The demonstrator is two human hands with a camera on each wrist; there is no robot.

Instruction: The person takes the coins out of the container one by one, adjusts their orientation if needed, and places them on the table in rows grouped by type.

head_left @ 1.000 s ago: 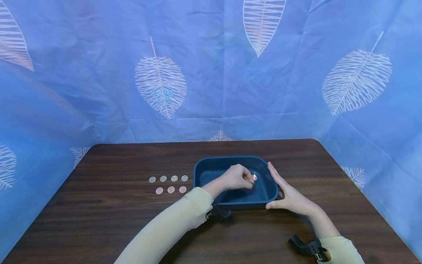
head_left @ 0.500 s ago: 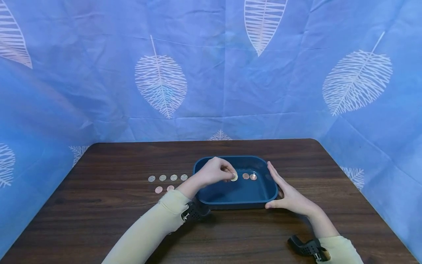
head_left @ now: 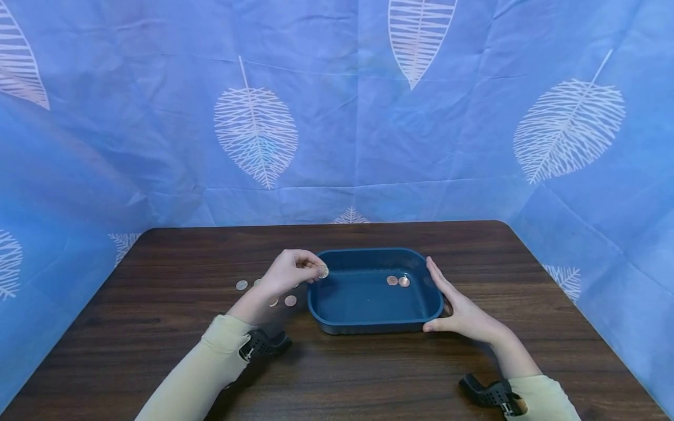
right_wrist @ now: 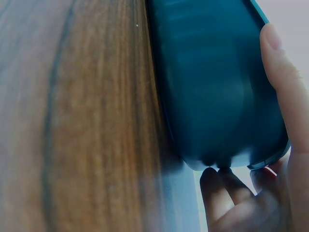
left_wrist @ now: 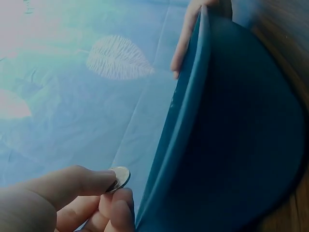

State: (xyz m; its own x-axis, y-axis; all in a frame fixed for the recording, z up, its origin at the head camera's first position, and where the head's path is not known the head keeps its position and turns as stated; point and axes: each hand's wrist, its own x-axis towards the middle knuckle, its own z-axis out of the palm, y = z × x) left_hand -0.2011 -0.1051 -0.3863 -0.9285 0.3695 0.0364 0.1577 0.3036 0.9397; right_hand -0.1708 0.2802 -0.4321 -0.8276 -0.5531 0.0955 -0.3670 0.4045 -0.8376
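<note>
My left hand [head_left: 284,272] pinches a silvery coin [head_left: 323,272] between thumb and fingertips, over the left rim of a dark blue tray [head_left: 379,323]. The left wrist view shows this coin [left_wrist: 121,177] tilted, close to the tray's rim. Two coppery coins [head_left: 392,280] lie side by side on the tray floor, toward its right. My right hand [head_left: 463,313] holds the tray's right end, thumb at the near corner and fingers along the far side. Left of the tray, a silver coin [head_left: 241,285] and a copper coin [head_left: 291,300] lie on the table; others are partly hidden by my left hand.
The dark wooden table [head_left: 379,374] runs back to a blue cloth [head_left: 337,146] with white leaf prints, which also hangs at both sides. A black wrist mount [head_left: 263,344] sits under my left wrist, another black mount [head_left: 489,394] under the right.
My left hand has moved left from inside the tray to its left rim, still carrying the coin. The two coppery coins on the tray floor have come into full view. My right hand stays put.
</note>
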